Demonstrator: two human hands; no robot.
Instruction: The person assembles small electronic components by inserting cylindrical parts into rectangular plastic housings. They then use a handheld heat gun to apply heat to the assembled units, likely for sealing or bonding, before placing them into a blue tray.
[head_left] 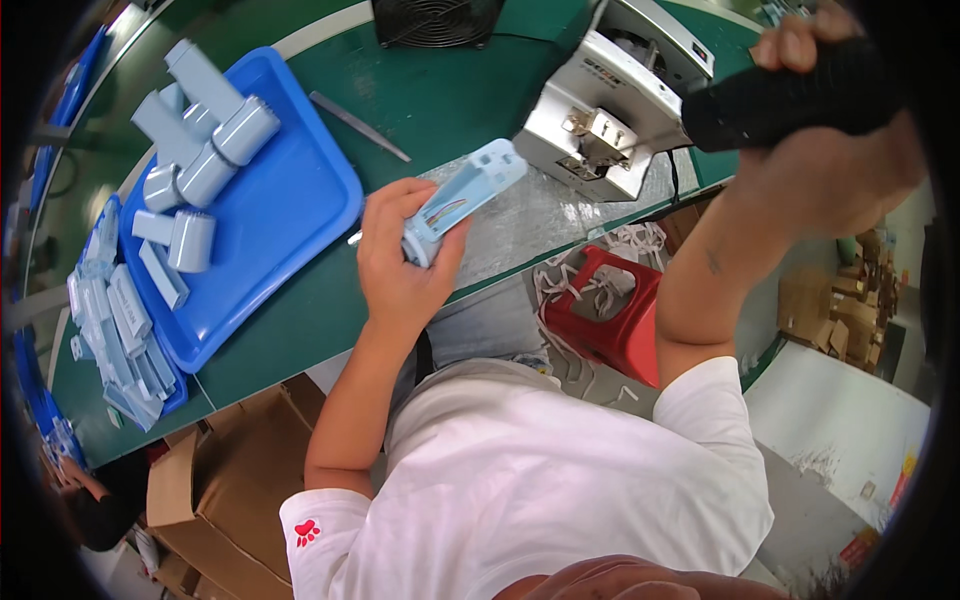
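Observation:
My left hand (405, 255) is closed round a light blue plastic housing (470, 190), whose hollow side faces up and shows thin wires inside. Over at the right, my right hand (845, 185) grips a black electric screwdriver (780, 105). The screwdriver's thin bit points left, toward the front of a silver-white screw feeder (590, 90); whether the bit touches it I cannot tell. To the left of my left hand lies a blue tray (270, 260) with several light blue housings (215, 150) toward its far left side. Several light blue cover strips (125, 315) lie heaped at its left edge.
A thin grey strip (360, 127) lies on the green bench mat (350, 60), near a black fan (437, 20). A red stool (625, 320) with white strips stands below the bench edge. An open cardboard box (230, 480) sits below left. Another person's hand (75, 475) shows far left.

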